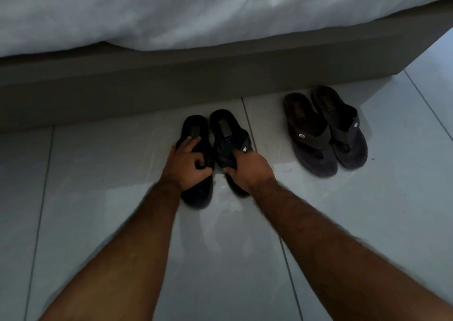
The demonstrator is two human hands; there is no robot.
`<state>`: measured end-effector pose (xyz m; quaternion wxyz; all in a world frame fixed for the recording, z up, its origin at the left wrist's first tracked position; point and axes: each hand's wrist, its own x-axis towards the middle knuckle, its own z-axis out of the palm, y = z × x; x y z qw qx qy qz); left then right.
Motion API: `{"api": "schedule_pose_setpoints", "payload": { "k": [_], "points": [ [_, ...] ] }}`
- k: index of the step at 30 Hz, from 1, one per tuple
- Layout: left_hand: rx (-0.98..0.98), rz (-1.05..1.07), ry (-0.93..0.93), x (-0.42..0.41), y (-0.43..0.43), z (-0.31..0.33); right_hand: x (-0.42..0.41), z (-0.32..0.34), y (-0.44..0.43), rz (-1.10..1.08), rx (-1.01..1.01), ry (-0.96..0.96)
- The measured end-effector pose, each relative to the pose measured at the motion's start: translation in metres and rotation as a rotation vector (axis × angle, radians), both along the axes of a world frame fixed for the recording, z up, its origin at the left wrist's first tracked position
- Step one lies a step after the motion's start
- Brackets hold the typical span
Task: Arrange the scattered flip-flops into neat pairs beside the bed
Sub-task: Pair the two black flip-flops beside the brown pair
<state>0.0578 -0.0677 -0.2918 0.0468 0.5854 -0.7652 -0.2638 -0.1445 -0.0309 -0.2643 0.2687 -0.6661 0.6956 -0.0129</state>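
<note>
My left grip (187,163) curls around one black flip-flop (196,134), my right grip (250,167) pinches its mate (224,129). I should square their heels evenly, sides touching, matching the brown pair (326,129) beyond, parallel to the bed (171,80).

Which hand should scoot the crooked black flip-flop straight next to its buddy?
Probably the right hand: it already grips the tilted black flip-flop. The left hand is busy holding its partner.
</note>
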Motion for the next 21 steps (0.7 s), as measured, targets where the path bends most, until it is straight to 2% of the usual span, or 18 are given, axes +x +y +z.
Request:
{"api": "schedule_pose_setpoints", "payload": {
  "k": [2,6,8,12,15,21],
  "points": [
    [-0.041,0.016,-0.024,-0.002,0.006,0.0,0.002,0.001,-0.004,0.032,0.021,-0.026],
    [-0.115,0.195,-0.057,-0.008,0.027,-0.008,0.008,0.0,-0.009,0.06,0.003,-0.023],
    [-0.098,0.188,-0.108,-0.008,0.029,-0.016,0.011,-0.003,-0.012,0.055,-0.01,0.005],
    [-0.063,0.186,-0.159,-0.005,0.01,-0.021,0.012,-0.008,-0.023,0.014,0.015,-0.082],
    [-0.049,0.194,-0.201,-0.006,-0.005,-0.02,0.014,-0.009,-0.033,0.04,0.028,-0.049],
    [-0.013,0.209,-0.168,-0.006,-0.012,-0.022,0.012,-0.008,-0.034,0.057,0.016,-0.016]
  ]
}}
